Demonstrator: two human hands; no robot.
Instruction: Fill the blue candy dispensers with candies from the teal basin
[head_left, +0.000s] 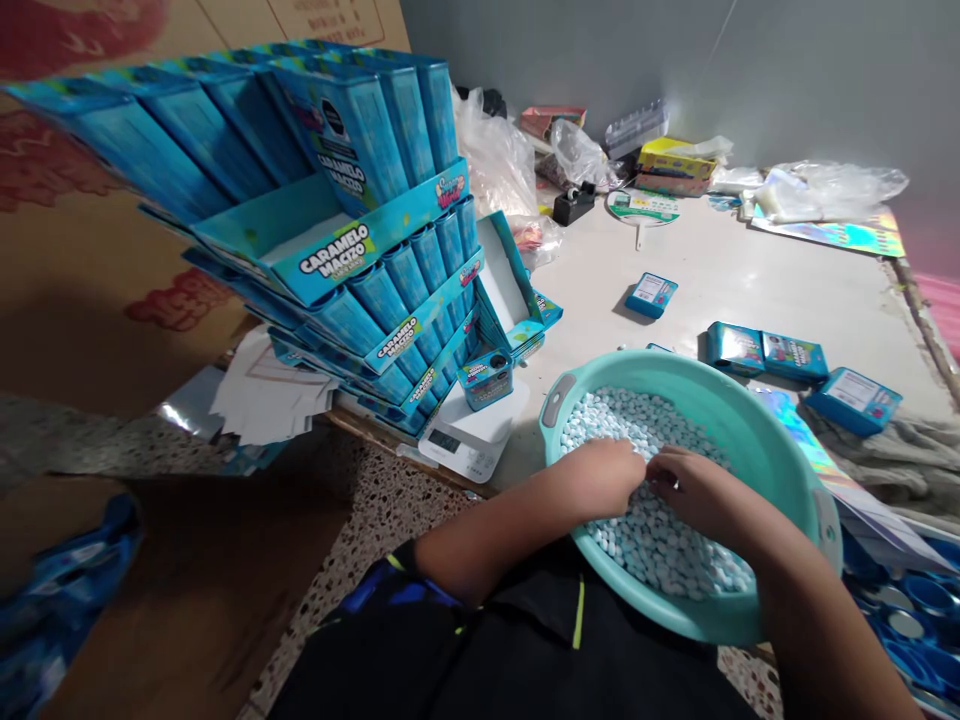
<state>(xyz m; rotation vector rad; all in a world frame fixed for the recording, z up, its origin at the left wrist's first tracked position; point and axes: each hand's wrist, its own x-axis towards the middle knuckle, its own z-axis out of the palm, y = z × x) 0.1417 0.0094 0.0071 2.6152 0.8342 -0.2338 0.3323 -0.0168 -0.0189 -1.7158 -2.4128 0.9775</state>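
My left hand (609, 478) and my right hand (690, 487) meet over a turquoise plastic basin (765, 430) partly filled with small pale-blue candies (660, 550). Both hands are closed, fingertips close together just above the candies. Whatever they pinch, if anything, is hidden by the fingers. To the left of the basin, a small blue candy tin (486, 380) rests on a white kitchen scale (469, 440).
Stacked display trays (330, 250) of blue tins rise at the left beside a cardboard box (90, 250). Several blue tins (735, 347) lie behind the basin. A tape dispenser (574, 204), plastic bags (495, 150) and a yellow box (675, 160) sit at the back.
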